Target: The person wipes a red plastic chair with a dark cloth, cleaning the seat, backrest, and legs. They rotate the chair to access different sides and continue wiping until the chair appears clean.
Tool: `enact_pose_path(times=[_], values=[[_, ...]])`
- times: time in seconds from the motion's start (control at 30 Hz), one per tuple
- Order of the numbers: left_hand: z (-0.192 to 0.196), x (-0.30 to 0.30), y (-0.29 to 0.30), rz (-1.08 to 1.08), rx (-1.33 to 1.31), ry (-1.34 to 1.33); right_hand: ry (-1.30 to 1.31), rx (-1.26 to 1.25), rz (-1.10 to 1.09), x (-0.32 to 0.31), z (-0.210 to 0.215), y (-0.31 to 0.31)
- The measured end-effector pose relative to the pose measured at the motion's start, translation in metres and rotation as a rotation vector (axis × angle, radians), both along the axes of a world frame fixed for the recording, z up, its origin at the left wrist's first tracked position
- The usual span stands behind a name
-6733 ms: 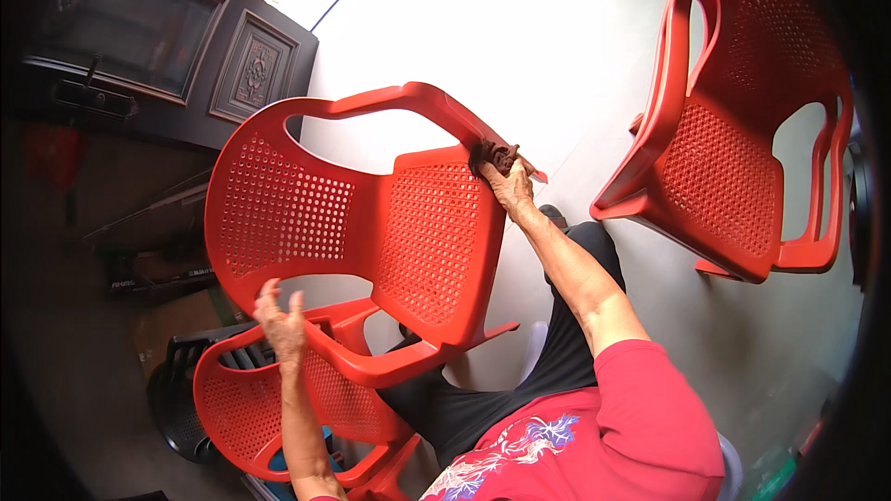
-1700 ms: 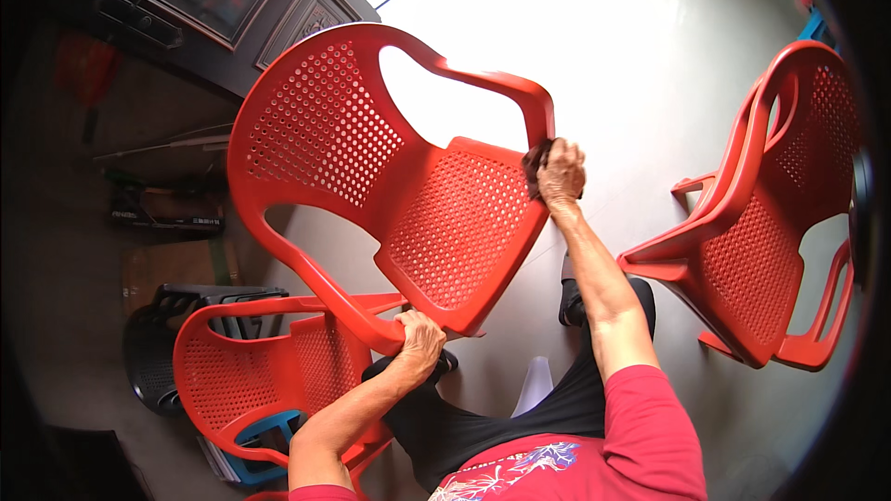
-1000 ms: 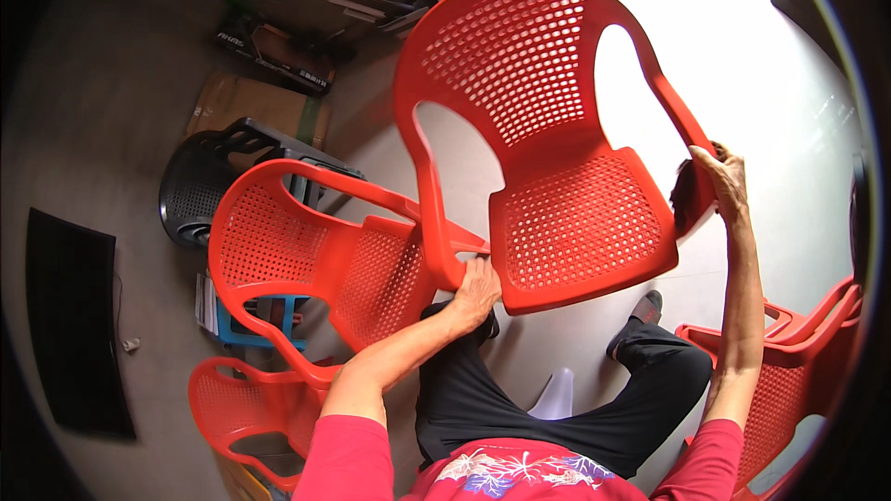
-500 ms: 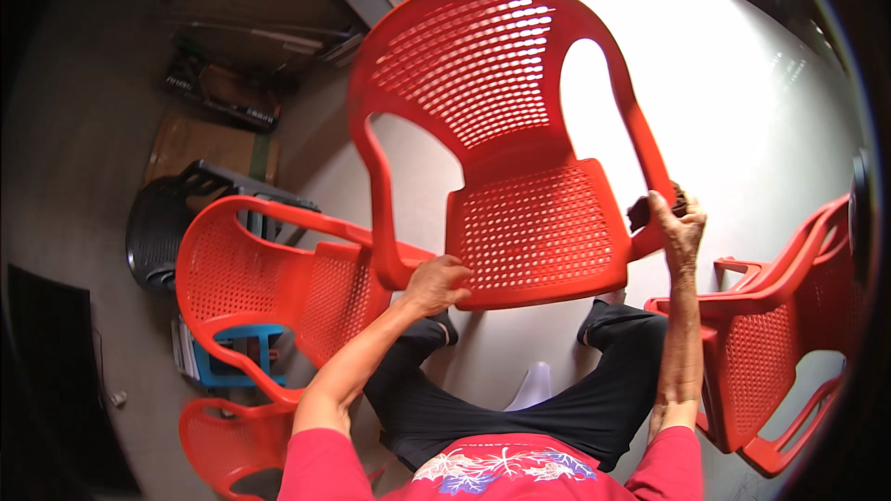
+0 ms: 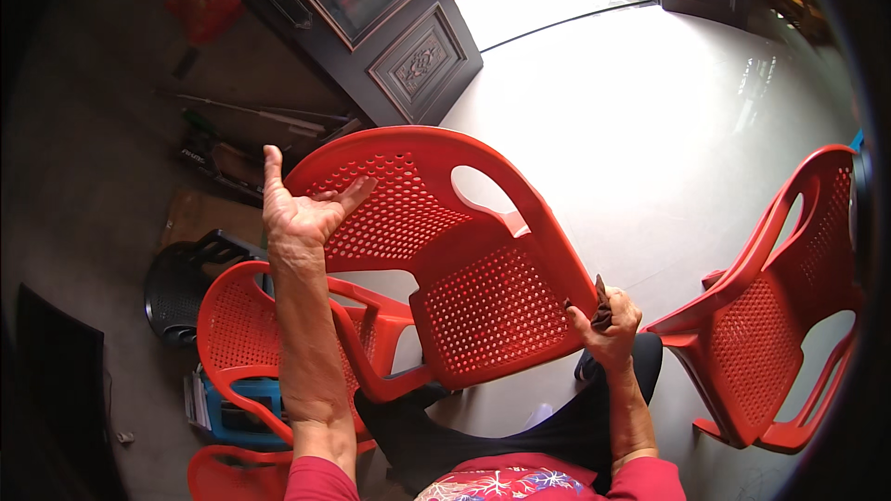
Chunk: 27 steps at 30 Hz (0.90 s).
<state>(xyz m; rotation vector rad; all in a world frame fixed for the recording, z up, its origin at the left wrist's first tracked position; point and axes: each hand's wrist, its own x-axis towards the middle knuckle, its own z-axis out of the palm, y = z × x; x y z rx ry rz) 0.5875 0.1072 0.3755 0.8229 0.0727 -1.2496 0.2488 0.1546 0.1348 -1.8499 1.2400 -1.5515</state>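
A red plastic armchair [image 5: 497,311] with a perforated seat and back stands tilted in front of my legs. My left hand [image 5: 306,209] is at the left edge of its backrest, thumb and fingers spread apart; the hand grips nothing. Whether the palm touches the chair I cannot tell. On the other side, my right hand [image 5: 614,334] is closed around a crumpled dark brown cloth [image 5: 603,313], right by the front end of the chair's right armrest. Part of the cloth is hidden by the fingers.
Another red armchair [image 5: 243,320] stands at the left beside a black chair [image 5: 176,297] and a blue stool [image 5: 232,408]. Stacked red chairs [image 5: 756,353] are at the right. A dark panelled door [image 5: 422,60] stands open at the back.
The red chair has tipped and come lower and closer to me. My left hand has left the seat's front corner and moved up to the backrest. My right hand has shifted lower and left.
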Motion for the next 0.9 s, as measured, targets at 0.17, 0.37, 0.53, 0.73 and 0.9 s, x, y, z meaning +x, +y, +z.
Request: enact_pose_path(times=[0.17, 0.37, 0.53, 0.73, 0.9], values=[[0.007, -0.037, -0.028, 0.065, 0.334, -0.413, 0.065, -0.081, -0.020, 0.001, 0.025, 0.005], [0.036, -0.015, -0.044, 0.091, 0.400, -0.503, 0.082, -0.165, -0.062, 0.004, 0.040, 0.007], [0.042, -0.002, -0.023, -0.046, 0.227, -0.323, 0.106, -0.113, -0.105, 0.003, 0.039, 0.011], [0.014, -0.026, 0.023, -0.109, 0.037, -0.133, 0.338, 0.227, -0.011, -0.008, -0.002, 0.029], [-0.036, -0.045, 0.077, -0.107, 0.102, -0.146, 0.330, 0.504, 0.197, -0.012, -0.018, 0.047]])
